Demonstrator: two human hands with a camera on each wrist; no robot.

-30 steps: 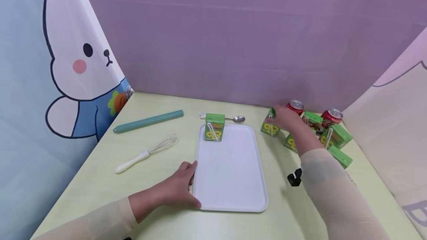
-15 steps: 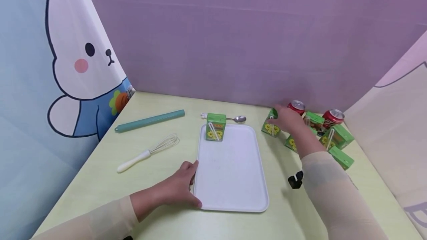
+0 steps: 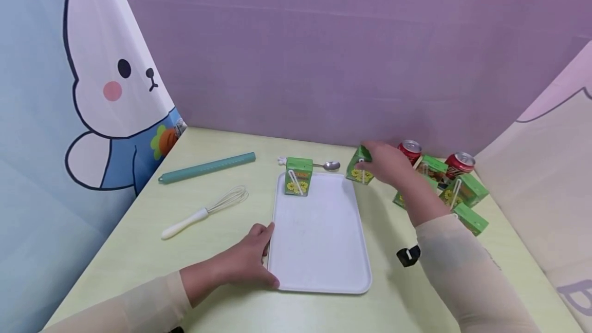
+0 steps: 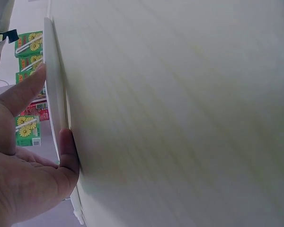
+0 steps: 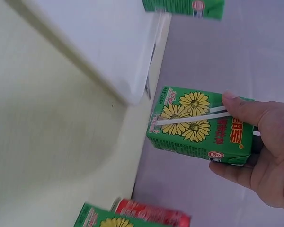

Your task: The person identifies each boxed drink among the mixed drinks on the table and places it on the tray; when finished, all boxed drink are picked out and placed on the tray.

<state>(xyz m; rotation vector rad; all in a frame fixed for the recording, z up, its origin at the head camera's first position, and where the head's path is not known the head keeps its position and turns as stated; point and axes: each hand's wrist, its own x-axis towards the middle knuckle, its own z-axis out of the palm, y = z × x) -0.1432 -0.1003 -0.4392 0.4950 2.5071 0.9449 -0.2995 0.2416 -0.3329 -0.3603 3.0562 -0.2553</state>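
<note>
**Right hand (image 3: 386, 164) holding a carton (image 5: 191, 127) off the far right corner of the tray (image 3: 319, 240)**

Table (image 3: 263, 176): pale yellow-green, smooth, with a soft arm shadow falling right of the tray. The white tray is lying in the middle, its rim low and corners rounded.

The right hand is clamping its thumb and fingers on opposite sides of the carton. The carton is tilting, just beside the tray's far right corner, and showing against the curtain (image 3: 324, 66) in the right wrist view. The left hand (image 3: 250, 258) is gripping the tray at its near left corner, thumb on the rim, fingers bending against the left edge.

A second carton (image 3: 298, 179) is standing upright on the tray's far left corner, straw on its front. A spoon (image 3: 331, 165) is lying just behind the tray, partly hidden by that carton. Left of the tray, a whisk (image 3: 205, 213) is lying slantwise; beyond it, a teal rod (image 3: 206, 168). Well right of the tray, four more cartons (image 3: 472, 219) and two red cans (image 3: 459, 163) are clustering.

Room: the purple curtain is hanging behind the tray. Left of it, a blue cloth (image 3: 28, 168) is showing a printed rabbit (image 3: 92, 91); right of it, a pale cloth (image 3: 546, 179) is hanging.
</note>
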